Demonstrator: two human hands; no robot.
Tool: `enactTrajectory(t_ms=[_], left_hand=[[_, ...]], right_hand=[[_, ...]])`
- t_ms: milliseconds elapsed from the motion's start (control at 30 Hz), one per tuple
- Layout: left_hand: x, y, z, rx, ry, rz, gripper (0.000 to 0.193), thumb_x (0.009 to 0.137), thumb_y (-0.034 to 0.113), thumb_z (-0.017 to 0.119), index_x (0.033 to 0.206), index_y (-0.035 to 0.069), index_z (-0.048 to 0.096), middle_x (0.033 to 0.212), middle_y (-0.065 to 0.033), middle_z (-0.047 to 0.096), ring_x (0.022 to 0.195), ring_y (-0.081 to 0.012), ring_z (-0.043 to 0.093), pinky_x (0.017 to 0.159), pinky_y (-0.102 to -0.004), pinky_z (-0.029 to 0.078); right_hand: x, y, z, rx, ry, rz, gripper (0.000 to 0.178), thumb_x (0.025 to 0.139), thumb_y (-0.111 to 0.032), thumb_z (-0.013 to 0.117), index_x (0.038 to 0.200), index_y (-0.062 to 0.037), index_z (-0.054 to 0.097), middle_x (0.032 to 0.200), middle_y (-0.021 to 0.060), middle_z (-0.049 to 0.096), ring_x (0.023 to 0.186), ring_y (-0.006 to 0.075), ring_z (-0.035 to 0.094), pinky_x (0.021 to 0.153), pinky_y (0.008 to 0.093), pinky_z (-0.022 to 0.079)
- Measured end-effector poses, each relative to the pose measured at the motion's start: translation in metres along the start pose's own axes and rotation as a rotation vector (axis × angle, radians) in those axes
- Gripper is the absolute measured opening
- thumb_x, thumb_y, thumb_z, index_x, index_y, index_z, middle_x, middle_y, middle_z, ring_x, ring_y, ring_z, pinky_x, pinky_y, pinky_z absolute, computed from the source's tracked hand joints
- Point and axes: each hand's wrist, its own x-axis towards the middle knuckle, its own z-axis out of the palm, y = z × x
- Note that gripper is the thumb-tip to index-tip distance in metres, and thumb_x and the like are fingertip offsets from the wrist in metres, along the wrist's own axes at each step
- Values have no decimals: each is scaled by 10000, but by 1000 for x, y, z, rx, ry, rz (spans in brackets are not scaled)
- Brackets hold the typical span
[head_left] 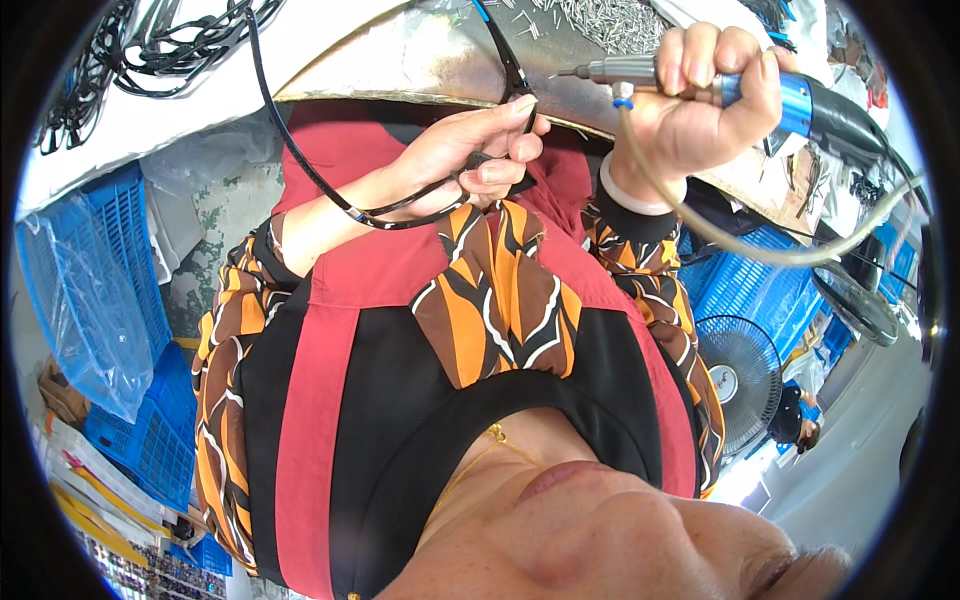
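- One worker, two bare hands at a bench [400, 60] with a smooth, stained metal-looking top; the left hand [480, 150] is pinched narrow on one glasses frame [358, 215], glossy, black and curved, held just off the bench's near edge
- The right hand [705, 110] is curled tightly around one pen-shaped tool [797, 105]; grey metal nose, shiny blue barrel, black rear; its thin tip points at the frame's upper part, near it but apart
- One translucent, flexible hose [745, 245] loops from the tool's nose
- On the bench, a heap of slim, silvery metal pins [610, 20], too many to count; at upper left, a tangle of glossy black frames [185, 45] on a white sheet [200, 105], their number hidden by the overlap
- The worker wears one red apron [320, 440], plain cloth, over black, with sleeves in orange, brown and white
- At left, at least two blue slatted plastic crates [145, 430], one draped in clear, crinkled film [85, 300]; at right, two round, wire-caged fans [740, 385] and one other person [793, 415] in the background
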Motion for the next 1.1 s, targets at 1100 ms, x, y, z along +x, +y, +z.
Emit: enactTrajectory(t_ms=[1100], left_hand=[[-4,-14,15,-53,-29,-7,401,1138,415,359,1231,50,500,755,50,505,412,-31,395,346,-182,277]], right_hand=[[-29,-3,5,-92,-80,-9,173,1016,-208,542,1172,-242,610,802,5,553,562,118,470,434,253,353]])
